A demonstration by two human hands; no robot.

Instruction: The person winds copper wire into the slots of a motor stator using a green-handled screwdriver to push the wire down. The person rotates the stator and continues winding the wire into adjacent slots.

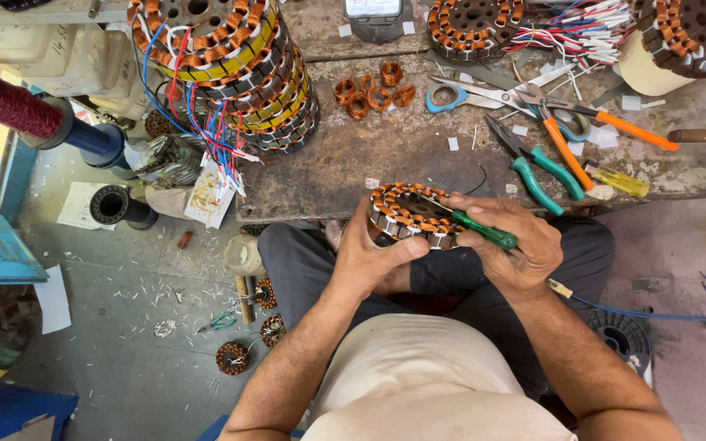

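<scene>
A wound stator (406, 214) is gripped by the left hand (369, 257) just off the bench (345, 163) edge, while a green-handled screwdriver (480, 230) is clamped in the right hand (512, 245).

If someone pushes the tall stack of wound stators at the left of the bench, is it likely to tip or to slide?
The stack of stators probably tips rather than slides: it already leans, with its rings offset from one another. It looks heavy for its size, being metal cores with copper coils. The loose coloured wires hanging from it would likely flop and snag.
</scene>
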